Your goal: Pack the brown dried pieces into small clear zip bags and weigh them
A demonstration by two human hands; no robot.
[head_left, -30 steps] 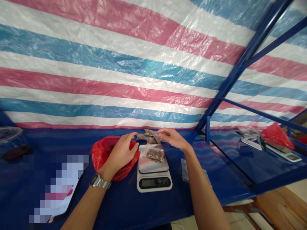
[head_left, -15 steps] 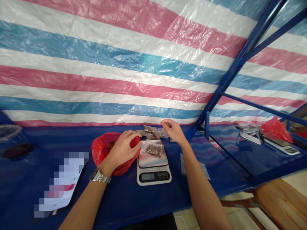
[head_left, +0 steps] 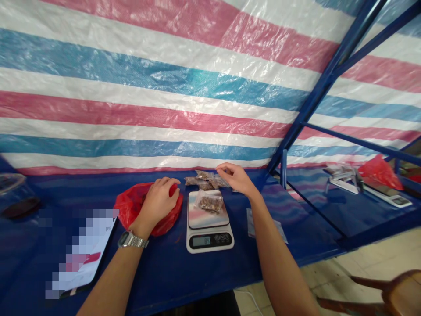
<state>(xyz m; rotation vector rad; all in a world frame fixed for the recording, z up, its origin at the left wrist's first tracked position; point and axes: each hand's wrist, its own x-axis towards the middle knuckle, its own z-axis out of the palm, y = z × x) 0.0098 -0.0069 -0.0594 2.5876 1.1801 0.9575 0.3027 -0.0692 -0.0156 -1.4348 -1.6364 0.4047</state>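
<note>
**Your left hand (head_left: 159, 199) and the red bag (head_left: 123, 208) have shifted left, away from the scale (head_left: 208, 221)**

The readout has changed too, now seeming to show 84. The clear packet (head_left: 211, 202) lies on the weighing plate, at the lower centre of the frame, untouched. It should be light and soft, its small brown pieces shifting inside and its film slightly slippery; pinch the filled middle or a flat edge, and avoid squeezing hard in case the pieces crumble.

Just beyond the plate, more filled packets (head_left: 204, 175) lie in a loose pile. Your right hand (head_left: 238, 177) is at their right side, thumb and fingertips close together; you cannot tell from here whether they grip anything. Your left fingers are curved over the red bag's mouth, the thumb apart from them. At lower left lies a phone-like device (head_left: 95, 259).
</note>
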